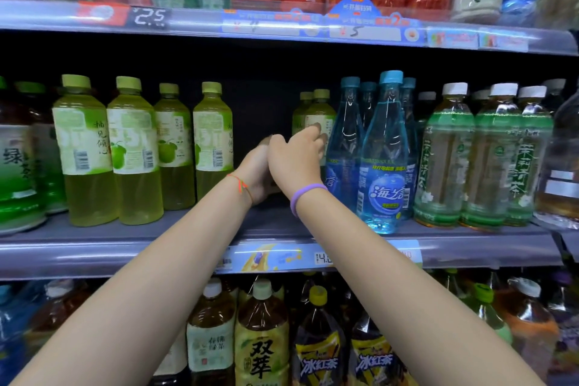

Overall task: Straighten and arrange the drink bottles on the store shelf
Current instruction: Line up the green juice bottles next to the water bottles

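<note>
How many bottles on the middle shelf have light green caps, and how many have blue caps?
Light green caps: 6
Blue caps: 4
Total: 10 showing; more may be hidden behind.

Single head cam, close to the middle shelf (125,247), facing it head-on, angled slightly down.
</note>
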The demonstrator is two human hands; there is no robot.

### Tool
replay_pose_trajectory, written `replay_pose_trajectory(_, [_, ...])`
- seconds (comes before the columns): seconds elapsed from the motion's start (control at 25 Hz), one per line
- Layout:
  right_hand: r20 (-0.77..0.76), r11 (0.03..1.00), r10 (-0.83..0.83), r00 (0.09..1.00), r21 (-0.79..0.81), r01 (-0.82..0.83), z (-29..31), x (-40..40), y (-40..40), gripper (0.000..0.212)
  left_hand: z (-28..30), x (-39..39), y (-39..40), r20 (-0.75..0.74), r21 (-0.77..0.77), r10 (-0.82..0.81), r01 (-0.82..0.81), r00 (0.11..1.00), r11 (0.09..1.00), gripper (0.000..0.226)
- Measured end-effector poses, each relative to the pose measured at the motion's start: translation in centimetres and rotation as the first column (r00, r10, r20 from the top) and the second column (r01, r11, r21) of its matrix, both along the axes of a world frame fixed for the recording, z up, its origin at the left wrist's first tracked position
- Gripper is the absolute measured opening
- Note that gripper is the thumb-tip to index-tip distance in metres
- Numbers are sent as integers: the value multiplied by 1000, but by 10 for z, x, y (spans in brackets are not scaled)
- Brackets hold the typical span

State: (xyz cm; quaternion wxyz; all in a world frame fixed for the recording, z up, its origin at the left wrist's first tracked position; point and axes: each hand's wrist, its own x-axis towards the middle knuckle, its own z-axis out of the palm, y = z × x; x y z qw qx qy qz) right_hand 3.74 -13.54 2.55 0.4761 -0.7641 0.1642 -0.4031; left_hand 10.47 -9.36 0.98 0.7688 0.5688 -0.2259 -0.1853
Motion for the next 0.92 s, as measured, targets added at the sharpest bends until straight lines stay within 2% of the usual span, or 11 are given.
replay_pose_trajectory(0.08, [14, 999, 36, 999, 31, -36, -3, -7, -1, 66, 4, -7, -5, -21, 10, 2, -1, 1000, 1000, 40])
replay_pose_trajectory(0.16, [26, 998, 55, 998, 29, -56, -7, -13, -6, 62, 7, -11, -13, 12, 32, 57, -57, 998, 998, 24])
replay_pose_trajectory(0.32, [-18, 1000, 14, 1000, -10, -14, -7, -13, -13, 62, 12, -17, -23, -17, 14, -33, 33, 999, 999, 39])
replay_pose_trajectory(0.48, [-27, 996, 71, 997, 58, -69, -5, -12, -18, 48, 14, -22, -25, 65, -6, -8, 9, 998, 1000, 13])
replay_pose_trajectory(0.56, [-32, 990, 99, 995, 106, -95, -7, -15, -21, 44, 18, -22, -28, 101, -12, -5, 6, 995, 1000, 17])
replay_pose_trajectory(0.64, [-53, 991, 121, 991, 70, -117, -11, -18, -25, 34, 26, -13, -34, 121, 11, 102, -104, 987, 995, 15])
replay_pose_trajectory(0.68, [-71, 992, 127, 989, 25, -126, -15, -19, -28, 27, 32, -6, -39, 187, 51, 172, -184, 967, 982, 16])
replay_pose_trajectory(0.76, [-138, 989, 109, 984, -86, -122, -22, -20, -37, 17, 41, 6, -51, 411, 57, 240, -287, 879, 956, 17])
replay_pose_trajectory(0.84, [-231, 973, 89, 969, -186, -134, -25, -24, -48, 9, 51, 12, -65, 596, 71, 214, -317, 774, 946, 31])
replay_pose_trajectory(0.92, [-314, 954, 107, 943, -233, -186, -24, -29, -55, 15, 61, 16, -75, 766, 144, 155, -401, 624, 904, 47])
